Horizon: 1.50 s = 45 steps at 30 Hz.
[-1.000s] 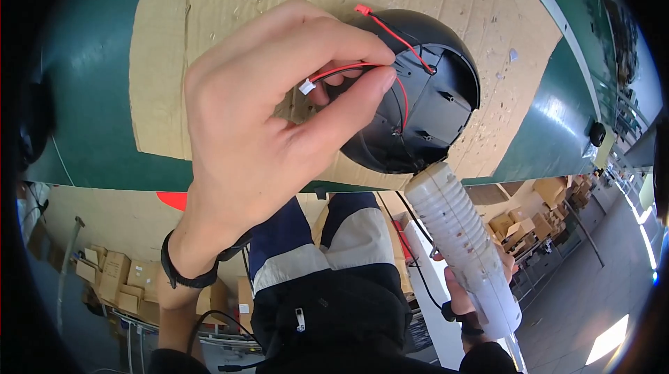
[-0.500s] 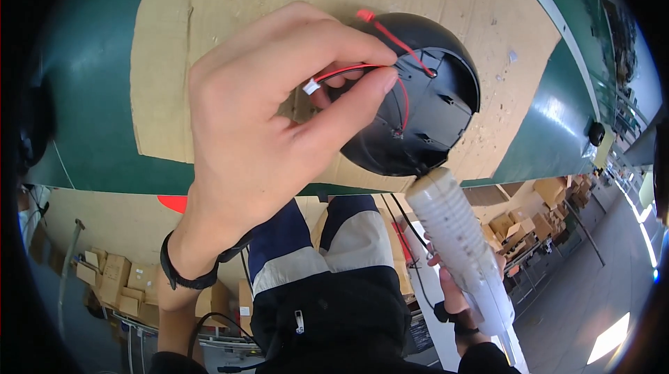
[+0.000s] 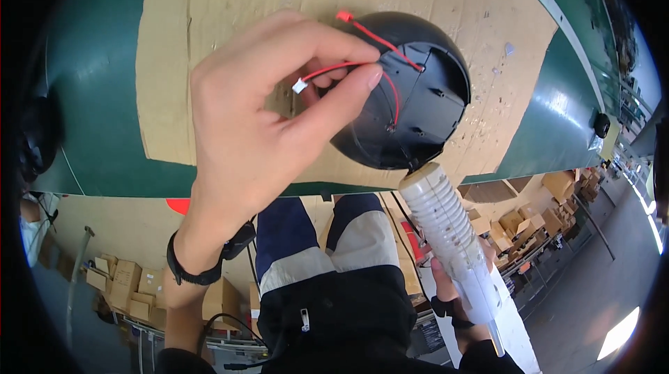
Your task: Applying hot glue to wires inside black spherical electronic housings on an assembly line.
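Note:
Between its thumb and forefinger, my left hand (image 3: 251,112) pinches a thin red cable (image 3: 397,98) ending in a white plug (image 3: 300,86). The cable runs down into a round black plastic shell (image 3: 433,105) with its hollow side up. A second red cable (image 3: 382,39) with a red plug (image 3: 344,17) comes out of the shell and lies over its far rim. My right hand (image 3: 446,280), partly hidden, grips a white hot glue gun (image 3: 446,224). Its dark nozzle (image 3: 412,165) is at the shell's near edge; whether they touch I cannot tell. A glue stick (image 3: 496,339) protrudes from the gun's rear.
A cardboard sheet (image 3: 167,116) lies under the shell on a green table (image 3: 90,95). Small scraps (image 3: 509,48) dot its right part. Cardboard boxes (image 3: 516,224) stand below the table on both sides. A small black object (image 3: 601,125) sits at the table's right edge.
The shell, the left hand's fingertips and the glue gun appear slightly further left in the view. The left hand keeps its pinch on the cable, and the nozzle stays at the shell's near edge.

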### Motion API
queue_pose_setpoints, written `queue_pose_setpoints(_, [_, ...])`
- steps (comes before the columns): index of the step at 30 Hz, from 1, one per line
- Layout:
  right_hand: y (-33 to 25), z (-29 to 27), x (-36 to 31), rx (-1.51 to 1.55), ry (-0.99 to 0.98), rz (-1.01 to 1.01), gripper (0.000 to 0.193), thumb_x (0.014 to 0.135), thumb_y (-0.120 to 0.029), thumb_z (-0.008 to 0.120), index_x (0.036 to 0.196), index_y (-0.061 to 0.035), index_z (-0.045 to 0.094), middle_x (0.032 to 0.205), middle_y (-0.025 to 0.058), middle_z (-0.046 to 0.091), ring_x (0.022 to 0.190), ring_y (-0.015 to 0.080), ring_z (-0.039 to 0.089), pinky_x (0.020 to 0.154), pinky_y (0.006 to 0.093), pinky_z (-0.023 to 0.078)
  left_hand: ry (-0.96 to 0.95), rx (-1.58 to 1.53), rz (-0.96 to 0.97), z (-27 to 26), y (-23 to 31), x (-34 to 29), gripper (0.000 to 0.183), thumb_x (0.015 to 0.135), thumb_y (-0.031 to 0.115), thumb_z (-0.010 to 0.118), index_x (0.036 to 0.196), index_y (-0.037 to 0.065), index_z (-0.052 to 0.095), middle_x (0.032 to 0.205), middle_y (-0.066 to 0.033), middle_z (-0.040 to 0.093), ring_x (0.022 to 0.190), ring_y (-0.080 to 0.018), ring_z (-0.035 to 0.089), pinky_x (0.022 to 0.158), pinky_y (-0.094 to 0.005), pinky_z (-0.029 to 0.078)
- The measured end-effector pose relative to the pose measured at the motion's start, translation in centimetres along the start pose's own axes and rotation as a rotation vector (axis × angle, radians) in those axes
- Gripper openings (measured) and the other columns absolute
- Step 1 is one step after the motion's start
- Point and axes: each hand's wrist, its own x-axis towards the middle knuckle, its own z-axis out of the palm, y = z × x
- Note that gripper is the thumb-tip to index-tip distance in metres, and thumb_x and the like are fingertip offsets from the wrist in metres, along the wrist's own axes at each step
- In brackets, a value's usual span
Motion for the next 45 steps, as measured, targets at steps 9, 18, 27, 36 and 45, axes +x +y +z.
queue_pose_setpoints(9, [1.2,1.4,0.4,0.211,0.109,-0.005,0.024,0.075,-0.008,0.073,0.098,0.0009,0.073,0.094,0.0173,0.075,0.079,0.0324,0.074,0.070,0.0344,0.057,-0.301,-0.060,-0.269,-2.3,0.3,-0.4,0.068,0.088,0.011,0.077,0.149,0.006,0.048,0.145,-0.0117,0.056,0.121,-0.0236,0.060,0.093,-0.0354,0.055])
queue_pose_setpoints(18, [3.1,1.9,3.0,0.426,0.076,-0.112,0.021,0.076,-0.007,0.072,0.097,-0.0016,0.073,0.091,0.0150,0.073,0.077,0.0297,0.072,0.071,0.0349,0.057,-0.484,-0.256,-0.404,-2.8,-0.2,-0.1,0.084,0.094,0.011,0.076,0.163,0.007,0.029,0.160,-0.0149,0.039,0.117,-0.0229,0.064,0.092,-0.0328,0.056])
queue_pose_setpoints(27, [7.5,3.0,3.1,0.798,0.165,-0.198,0.015,0.090,-0.012,0.075,0.096,0.0004,0.070,0.083,0.0132,0.070,0.074,0.0254,0.068,0.070,0.0337,0.054,-0.349,-0.170,-0.429,-1.1,1.6,-0.7,0.077,0.098,0.007,0.070,0.163,0.007,0.028,0.148,-0.0150,0.051,0.121,-0.0192,0.060,0.092,-0.0313,0.059])
queue_pose_setpoints(36, [7.2,-1.6,1.8,0.588,0.295,-0.286,0.014,0.086,-0.011,0.076,0.092,0.0010,0.070,0.080,0.0161,0.070,0.070,0.0362,0.069,0.064,0.0380,0.054,-0.237,-0.119,-0.433,3.0,7.2,-1.2,0.075,0.096,0.000,0.066,0.162,0.006,0.031,0.148,-0.0195,0.052,0.113,-0.0192,0.067,0.086,-0.0326,0.062])
queue_pose_setpoints(45, [2.5,-9.4,-0.5,0.198,0.165,0.154,0.024,0.069,-0.012,0.075,0.088,0.0018,0.069,0.080,0.0253,0.069,0.071,0.0451,0.066,0.064,0.0452,0.053,-0.205,0.147,-0.295,4.4,9.1,-2.1,0.073,0.090,-0.001,0.068,0.158,0.007,0.041,0.142,-0.0235,0.060,0.113,-0.0233,0.070,0.087,-0.0356,0.063])
